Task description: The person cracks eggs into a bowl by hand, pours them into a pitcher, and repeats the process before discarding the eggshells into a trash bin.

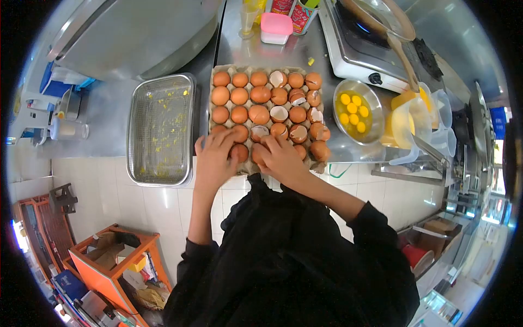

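Observation:
A grey cardboard egg tray (216, 70) lies on the steel counter in front of me, filled with brown eggs (239, 97) on the left and several cracked, emptied eggshells (278, 113) on the right. My left hand (215, 158) reaches over the tray's near left corner, thumb and fingers curled about a brown egg (240, 153). Beside it, my right hand (284, 162) bends its fingers round another egg (259, 155) in the nearest row. Part of that egg is hidden under the fingers. To the right, a steel bowl (340, 87) holds several raw yolks.
Left of the tray stands a wire-mesh basket in a metal pan (132, 131), with yellow bits on it. Plastic jugs (409, 122) with yellow liquid stand at right. A lit gas stove (348, 68) carries a pan (403, 22). A pink-lidded container (276, 28) sits at the back.

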Demonstrator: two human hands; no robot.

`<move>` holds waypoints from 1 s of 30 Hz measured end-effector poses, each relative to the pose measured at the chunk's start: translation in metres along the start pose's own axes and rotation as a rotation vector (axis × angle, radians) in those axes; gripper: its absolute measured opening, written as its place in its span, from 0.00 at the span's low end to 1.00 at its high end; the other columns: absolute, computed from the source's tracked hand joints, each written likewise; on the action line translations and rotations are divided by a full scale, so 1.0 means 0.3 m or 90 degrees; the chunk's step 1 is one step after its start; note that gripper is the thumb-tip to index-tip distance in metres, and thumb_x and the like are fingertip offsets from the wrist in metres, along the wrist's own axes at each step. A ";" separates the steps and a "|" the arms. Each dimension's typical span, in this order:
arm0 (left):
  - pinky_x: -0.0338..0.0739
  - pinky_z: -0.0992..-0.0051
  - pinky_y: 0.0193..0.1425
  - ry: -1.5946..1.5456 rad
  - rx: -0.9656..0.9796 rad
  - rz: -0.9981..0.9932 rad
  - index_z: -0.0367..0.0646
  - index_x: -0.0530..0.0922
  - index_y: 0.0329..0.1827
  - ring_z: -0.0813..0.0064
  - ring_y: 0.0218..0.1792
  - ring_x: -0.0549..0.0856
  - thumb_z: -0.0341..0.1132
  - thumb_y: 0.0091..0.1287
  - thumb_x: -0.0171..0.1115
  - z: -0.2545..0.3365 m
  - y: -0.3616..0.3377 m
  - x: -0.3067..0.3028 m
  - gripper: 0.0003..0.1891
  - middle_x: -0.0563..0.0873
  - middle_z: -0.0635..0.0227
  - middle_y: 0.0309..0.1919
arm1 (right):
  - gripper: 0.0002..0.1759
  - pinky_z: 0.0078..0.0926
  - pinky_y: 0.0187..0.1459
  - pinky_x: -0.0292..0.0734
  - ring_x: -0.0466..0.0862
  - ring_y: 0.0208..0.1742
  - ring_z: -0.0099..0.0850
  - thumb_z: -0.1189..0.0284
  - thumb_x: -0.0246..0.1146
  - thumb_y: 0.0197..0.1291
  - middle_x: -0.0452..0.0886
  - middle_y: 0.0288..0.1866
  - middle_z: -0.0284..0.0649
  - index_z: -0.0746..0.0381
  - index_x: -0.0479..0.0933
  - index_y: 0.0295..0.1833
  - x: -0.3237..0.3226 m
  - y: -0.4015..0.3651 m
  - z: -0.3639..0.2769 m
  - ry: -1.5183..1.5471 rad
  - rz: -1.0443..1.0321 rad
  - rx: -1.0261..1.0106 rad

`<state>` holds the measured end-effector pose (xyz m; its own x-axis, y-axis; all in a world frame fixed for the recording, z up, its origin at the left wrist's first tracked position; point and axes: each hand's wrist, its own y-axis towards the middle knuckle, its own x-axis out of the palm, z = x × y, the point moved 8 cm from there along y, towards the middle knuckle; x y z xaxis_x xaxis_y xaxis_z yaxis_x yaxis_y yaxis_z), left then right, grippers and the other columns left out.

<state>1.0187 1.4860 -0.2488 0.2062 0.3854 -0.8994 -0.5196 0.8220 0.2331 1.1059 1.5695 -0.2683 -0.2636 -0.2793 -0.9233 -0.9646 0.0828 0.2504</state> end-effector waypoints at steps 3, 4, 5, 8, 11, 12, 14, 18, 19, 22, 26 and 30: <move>0.69 0.64 0.51 -0.066 0.006 -0.036 0.44 0.74 0.48 0.63 0.47 0.77 0.30 0.57 0.55 -0.011 0.203 -0.007 0.14 0.79 0.64 0.43 | 0.28 0.27 0.45 0.74 0.75 0.46 0.37 0.71 0.71 0.37 0.70 0.47 0.41 0.62 0.73 0.49 -0.160 -0.027 0.047 0.243 0.082 0.154; 0.70 0.64 0.48 -0.087 0.038 -0.023 0.44 0.75 0.47 0.61 0.45 0.78 0.30 0.58 0.54 -0.007 0.285 0.005 0.14 0.80 0.63 0.42 | 0.27 0.26 0.49 0.73 0.76 0.48 0.36 0.72 0.71 0.40 0.70 0.48 0.41 0.63 0.72 0.49 -0.186 -0.050 0.075 0.328 0.107 0.184; 0.72 0.64 0.45 -0.107 0.071 -0.010 0.44 0.75 0.47 0.59 0.44 0.79 0.31 0.58 0.54 -0.004 0.371 0.021 0.13 0.80 0.61 0.41 | 0.27 0.27 0.48 0.73 0.76 0.47 0.36 0.71 0.71 0.40 0.71 0.48 0.41 0.62 0.73 0.49 -0.217 -0.081 0.104 0.364 0.146 0.213; 0.74 0.64 0.45 -0.008 0.119 -0.061 0.45 0.76 0.48 0.58 0.43 0.80 0.36 0.55 0.58 -0.048 0.545 0.159 0.16 0.81 0.62 0.41 | 0.27 0.27 0.49 0.72 0.76 0.47 0.31 0.71 0.71 0.41 0.72 0.49 0.40 0.62 0.71 0.50 -0.294 -0.210 0.177 0.506 0.295 0.337; 0.75 0.63 0.44 0.000 0.088 -0.269 0.45 0.78 0.47 0.57 0.40 0.81 0.40 0.50 0.65 -0.086 0.652 0.252 0.20 0.82 0.60 0.38 | 0.27 0.25 0.50 0.71 0.75 0.48 0.29 0.73 0.69 0.45 0.71 0.49 0.39 0.65 0.68 0.52 -0.350 -0.366 0.237 0.628 0.485 0.406; 0.75 0.64 0.44 -0.034 0.091 -0.327 0.44 0.78 0.46 0.58 0.40 0.82 0.40 0.46 0.67 -0.104 0.680 0.282 0.22 0.83 0.60 0.37 | 0.27 0.25 0.50 0.71 0.75 0.48 0.29 0.73 0.68 0.46 0.71 0.49 0.39 0.65 0.67 0.53 -0.357 -0.407 0.260 0.620 0.509 0.430; 0.76 0.65 0.41 -0.087 0.109 -0.400 0.40 0.79 0.40 0.59 0.38 0.83 0.38 0.36 0.72 -0.109 0.719 0.326 0.25 0.83 0.57 0.32 | 0.27 0.24 0.50 0.71 0.74 0.48 0.29 0.73 0.67 0.49 0.70 0.48 0.39 0.67 0.66 0.53 -0.367 -0.492 0.299 0.604 0.554 0.478; 0.76 0.63 0.38 0.184 0.269 -0.515 0.39 0.78 0.35 0.56 0.35 0.82 0.39 0.33 0.70 -0.049 0.748 0.388 0.23 0.82 0.55 0.30 | 0.24 0.24 0.49 0.71 0.74 0.46 0.28 0.70 0.65 0.51 0.70 0.48 0.39 0.66 0.66 0.53 -0.381 -0.578 0.363 0.648 0.592 0.520; 0.75 0.62 0.38 0.220 0.296 -0.497 0.40 0.78 0.34 0.55 0.35 0.82 0.40 0.33 0.69 -0.032 0.746 0.384 0.23 0.82 0.54 0.30 | 0.24 0.23 0.47 0.71 0.74 0.46 0.27 0.70 0.64 0.52 0.70 0.47 0.39 0.66 0.66 0.53 -0.388 -0.590 0.377 0.650 0.598 0.516; 0.75 0.60 0.37 0.210 0.368 -0.455 0.40 0.77 0.33 0.52 0.33 0.80 0.42 0.32 0.67 0.018 0.727 0.341 0.23 0.81 0.54 0.30 | 0.23 0.20 0.42 0.72 0.74 0.44 0.26 0.69 0.63 0.53 0.71 0.46 0.38 0.65 0.66 0.53 -0.384 -0.618 0.420 0.716 0.597 0.535; 0.75 0.60 0.41 0.148 0.412 -0.352 0.41 0.78 0.37 0.50 0.36 0.79 0.43 0.34 0.66 0.060 0.686 0.280 0.25 0.81 0.53 0.34 | 0.24 0.16 0.32 0.67 0.72 0.38 0.22 0.56 0.55 0.60 0.73 0.44 0.38 0.60 0.65 0.56 -0.351 -0.620 0.475 0.883 0.546 0.578; 0.76 0.68 0.44 -0.097 0.298 -0.192 0.42 0.78 0.43 0.62 0.37 0.80 0.38 0.40 0.64 0.004 0.689 0.222 0.23 0.81 0.58 0.33 | 0.26 0.15 0.31 0.63 0.69 0.32 0.22 0.49 0.48 0.63 0.73 0.44 0.38 0.55 0.63 0.58 -0.344 -0.616 0.510 1.061 0.425 0.587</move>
<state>0.9260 1.6821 -0.2600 0.4241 0.1332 -0.8958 -0.0049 0.9895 0.1448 1.3122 1.7295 -0.2638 -0.7769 -0.3982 0.4877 -0.5839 0.7455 -0.3213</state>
